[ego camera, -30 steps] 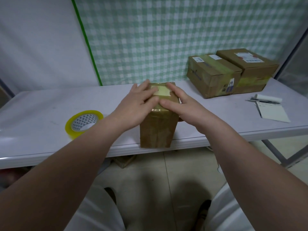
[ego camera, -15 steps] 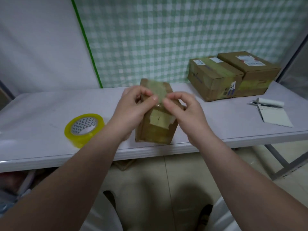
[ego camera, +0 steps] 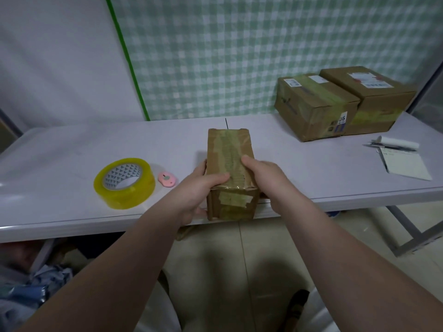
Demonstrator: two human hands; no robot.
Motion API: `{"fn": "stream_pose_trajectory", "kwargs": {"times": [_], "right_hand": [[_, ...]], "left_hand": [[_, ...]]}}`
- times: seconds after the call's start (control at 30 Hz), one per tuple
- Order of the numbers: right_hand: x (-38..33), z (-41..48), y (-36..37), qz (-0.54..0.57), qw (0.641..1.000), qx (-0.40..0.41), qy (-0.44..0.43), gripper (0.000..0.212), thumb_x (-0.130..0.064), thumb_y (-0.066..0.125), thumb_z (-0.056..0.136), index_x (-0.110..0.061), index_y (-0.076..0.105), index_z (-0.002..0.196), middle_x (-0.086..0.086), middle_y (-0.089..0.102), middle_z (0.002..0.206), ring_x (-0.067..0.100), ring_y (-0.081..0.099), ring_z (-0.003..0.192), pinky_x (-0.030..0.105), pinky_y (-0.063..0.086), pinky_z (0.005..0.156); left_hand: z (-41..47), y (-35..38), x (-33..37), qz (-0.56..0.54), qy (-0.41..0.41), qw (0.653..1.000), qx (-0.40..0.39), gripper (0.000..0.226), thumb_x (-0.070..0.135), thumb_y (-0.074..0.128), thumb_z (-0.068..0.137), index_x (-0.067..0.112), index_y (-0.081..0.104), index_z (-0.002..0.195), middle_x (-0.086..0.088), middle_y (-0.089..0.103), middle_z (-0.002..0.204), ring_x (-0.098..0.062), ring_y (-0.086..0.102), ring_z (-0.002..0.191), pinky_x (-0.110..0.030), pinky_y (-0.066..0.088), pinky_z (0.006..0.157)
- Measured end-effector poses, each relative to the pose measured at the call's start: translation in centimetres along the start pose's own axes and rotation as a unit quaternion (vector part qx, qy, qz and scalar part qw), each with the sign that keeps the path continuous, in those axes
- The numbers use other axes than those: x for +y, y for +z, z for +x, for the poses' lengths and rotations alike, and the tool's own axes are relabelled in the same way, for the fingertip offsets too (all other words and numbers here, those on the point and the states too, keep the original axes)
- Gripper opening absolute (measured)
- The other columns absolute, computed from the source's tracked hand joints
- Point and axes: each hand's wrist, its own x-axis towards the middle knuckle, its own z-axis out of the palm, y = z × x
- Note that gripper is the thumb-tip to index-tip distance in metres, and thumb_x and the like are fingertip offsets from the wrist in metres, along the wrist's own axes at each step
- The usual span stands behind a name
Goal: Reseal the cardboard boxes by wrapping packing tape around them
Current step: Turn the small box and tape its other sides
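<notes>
Head view: small cardboard box (ego camera: 230, 149) lies lengthwise at the near edge of the tabletop (ego camera: 72, 149). Left hand (ego camera: 199, 190) and right hand (ego camera: 266, 173) each grip its near end, thumbs on the taped top. Judgement: hold it flat and press the wrinkled tape down firmly. Packing tape roll (ego camera: 124, 183) sits to the left, near.

A brown box (ego camera: 230, 173), a yellow tape roll (ego camera: 124, 184), a pink cutter (ego camera: 166, 179) and a green-checked curtain (ego camera: 239, 51) are seen.
</notes>
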Motion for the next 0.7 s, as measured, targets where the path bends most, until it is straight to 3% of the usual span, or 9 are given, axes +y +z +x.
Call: {"fn": "stream_pose_trajectory", "kwargs": {"times": [0.03,0.1,0.17,0.2,0.3,0.37,0.43,0.53,0.7], "right_hand": [[-0.2,-0.5,-0.1,0.034,0.998,-0.037,0.025,0.043,-0.057,0.049,0.090,-0.021,0.067,0.107,-0.003,0.071,0.100,0.014,0.066,0.093,0.031,0.051,0.078],[-0.1,-1.1,-0.5,0.077,0.991,-0.092,0.056,0.043,-0.065,0.040,0.092,-0.032,0.067,0.099,-0.008,0.069,0.096,0.013,0.063,0.095,0.033,0.048,0.087],[0.3,-1.1,-1.0,0.066,0.988,-0.130,0.049,0.054,-0.073,0.039,0.086,-0.037,0.061,0.119,-0.011,0.064,0.108,0.015,0.059,0.102,0.037,0.046,0.096],[0.1,-1.2,-1.2,0.053,0.987,-0.148,0.039,0.064,-0.074,0.045,0.082,-0.039,0.050,0.135,-0.015,0.058,0.117,0.013,0.055,0.104,0.036,0.045,0.095],[-0.9,-1.2,-1.5,0.041,0.985,-0.166,-0.002,0.096,-0.061,0.067,0.071,-0.043,0.016,0.150,-0.013,0.047,0.132,0.007,0.052,0.102,0.026,0.044,0.077],[-1.5,-0.3,-1.8,0.046,0.992,-0.116,-0.031,0.099,-0.050,0.076,0.071,-0.038,0.018,0.150,-0.010,0.049,0.135,0.005,0.056,0.098,0.023,0.046,0.072],[-2.4,1.2,-2.1,0.031,0.997,-0.028,-0.064,0.104,-0.052,0.076,0.059,-0.035,0.026,0.148,-0.006,0.048,0.138,0.013,0.057,0.109,0.031,0.051,0.087],[-3.9,3.9,-3.4,-0.128,0.983,0.101,-0.089,0.101,-0.056,0.068,0.052,-0.041,0.030,0.145,0.001,0.031,0.147,0.024,0.045,0.125,0.045,0.044,0.102],[-6.1,9.6,-5.9,-0.361,0.914,0.172,-0.068,0.092,-0.057,0.064,0.066,-0.039,0.025,0.147,0.005,0.014,0.155,0.039,0.030,0.133,0.051,0.029,0.107]], "left_hand": [[-0.2,0.0,-0.3,-0.015,-0.021,1.000,-0.002,0.031,0.037,0.063,0.087,0.038,0.055,0.117,0.011,0.070,0.103,-0.013,0.066,0.097,-0.044,0.057,0.075],[-0.3,-0.1,-0.8,-0.060,-0.052,0.997,-0.001,0.032,0.040,0.062,0.086,0.032,0.058,0.117,0.005,0.071,0.104,-0.017,0.065,0.099,-0.048,0.056,0.079],[-0.2,-0.4,-1.0,-0.144,-0.072,0.987,0.006,0.035,0.035,0.060,0.088,0.021,0.059,0.120,-0.004,0.070,0.110,-0.025,0.065,0.102,-0.055,0.053,0.083],[-0.2,-0.5,-1.0,-0.186,-0.074,0.980,0.008,0.035,0.032,0.058,0.089,0.017,0.059,0.121,-0.007,0.070,0.111,-0.028,0.065,0.103,-0.057,0.052,0.082],[0.1,-0.8,-0.6,-0.221,-0.042,0.974,0.014,0.033,0.027,0.052,0.093,0.017,0.058,0.124,-0.007,0.068,0.115,-0.027,0.065,0.105,-0.053,0.055,0.075],[0.5,-0.6,-0.2,-0.174,-0.011,0.985,0.007,0.032,0.027,0.051,0.095,0.026,0.056,0.126,-0.003,0.065,0.121,-0.022,0.062,0.108,-0.048,0.054,0.078],[1.2,-0.5,0.3,-0.096,0.008,0.995,0.000,0.042,0.031,0.052,0.095,0.034,0.046,0.136,0.003,0.059,0.130,-0.020,0.056,0.117,-0.046,0.051,0.086],[3.1,-0.2,1.2,-0.011,0.000,1.000,0.024,0.060,0.037,0.057,0.092,0.034,0.031,0.145,0.005,0.045,0.142,-0.023,0.046,0.126,-0.043,0.048,0.094],[7.9,0.5,2.4,0.225,0.018,0.973,0.043,0.045,0.033,0.057,0.092,0.023,0.050,0.135,0.002,0.051,0.132,-0.016,0.052,0.113,-0.026,0.040,0.084]]}}
